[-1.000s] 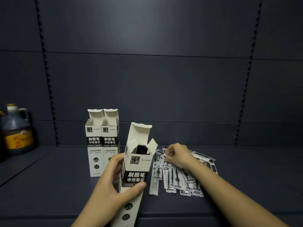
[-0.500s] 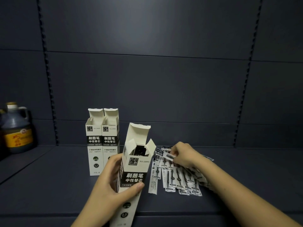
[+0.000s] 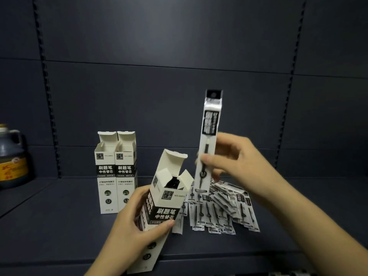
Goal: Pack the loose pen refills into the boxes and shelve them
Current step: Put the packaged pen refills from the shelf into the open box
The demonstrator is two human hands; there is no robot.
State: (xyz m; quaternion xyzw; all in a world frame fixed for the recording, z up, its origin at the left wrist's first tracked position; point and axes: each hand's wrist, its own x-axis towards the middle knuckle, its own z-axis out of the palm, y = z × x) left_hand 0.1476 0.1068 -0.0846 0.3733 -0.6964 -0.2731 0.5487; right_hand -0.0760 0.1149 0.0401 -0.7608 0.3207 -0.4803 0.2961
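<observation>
My left hand (image 3: 129, 226) grips a white and black refill box (image 3: 163, 208), tilted, top flap open, with dark refills showing inside. My right hand (image 3: 237, 156) holds one packaged pen refill (image 3: 210, 126) nearly upright, its lower end just right of the box's open mouth. Several loose packaged refills (image 3: 221, 212) lie fanned on the dark shelf (image 3: 59, 226) under my right hand. Two more open boxes (image 3: 115, 172) stand side by side at the back left.
A dark bottle with a yellow label (image 3: 11, 156) stands at the far left on the shelf. The shelf's back panel (image 3: 179, 56) and slotted uprights rise behind everything. The shelf's front edge runs along the bottom of the view.
My right hand has lifted one refill from the pile and raised it upright beside the open box. My left hand keeps hold of the box.
</observation>
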